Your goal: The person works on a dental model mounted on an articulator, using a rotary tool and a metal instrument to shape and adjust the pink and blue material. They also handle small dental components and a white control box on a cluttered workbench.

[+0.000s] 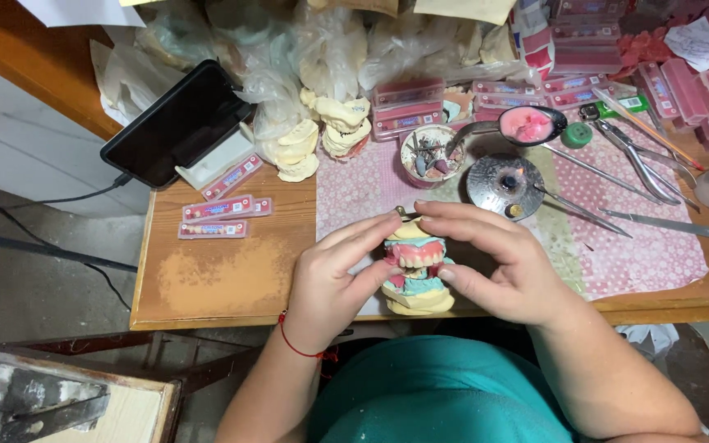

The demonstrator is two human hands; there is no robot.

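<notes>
Head view: at the lower centre of the frame, over the near edge of the wooden desk [223, 283], one dental model [416, 275] is held between two hands. It is a pair of yellowish plaster casts stacked one above the other, with pink wax gums and one row of teeth showing between them and bluish material on the lower part. Its long axis runs up and down in the frame, and the teeth face the camera.

The left hand [330, 283] presses its grip against the left side of the model, thumb low and fingertips at the top. The right hand [502, 262] clamps the right side, its fingers reaching over the top cast and its thumb on the lower one. Both grips are closed on the model. One red string circles the left wrist.

Left of the hands, three flat red tooth cards [221, 217] lie on bare wood, and a fourth leans by the white stand under one black tablet [176, 123] in the upper left. Above the hands stand one small cup of burs [430, 156], one round metal burner [505, 182] and one spoon with pink wax [525, 125]. Several metal hand tools [642, 164] lie on the pink patterned cloth [642, 254] at the right. More plaster casts [322, 135] sit among plastic bags at upper centre; their number cannot be told. Stacks of red tooth boxes fill the upper right.
</notes>
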